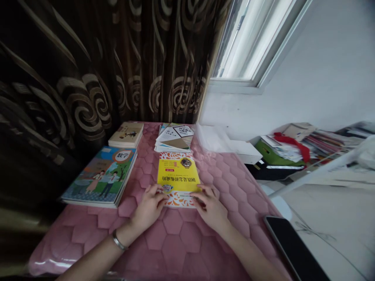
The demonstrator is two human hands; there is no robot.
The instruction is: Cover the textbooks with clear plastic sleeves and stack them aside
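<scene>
A yellow book [177, 175] lies flat on the pink quilted table cover [175, 242], its near edge towards me. My left hand [150, 205] rests on the book's near left corner with fingers stretched over the cover. My right hand [209, 205] lies on the near right corner, fingers flat and slightly spread. A metal bracelet [118, 241] circles my left wrist.
A blue illustrated textbook stack [101, 175] lies to the left, a cream book [126, 134] behind it, fanned booklets [174, 138] behind the yellow book. A dark tablet [293, 246] sits at the right edge. A patterned curtain [88, 66] hangs behind; cluttered books [301, 146] lie to the right.
</scene>
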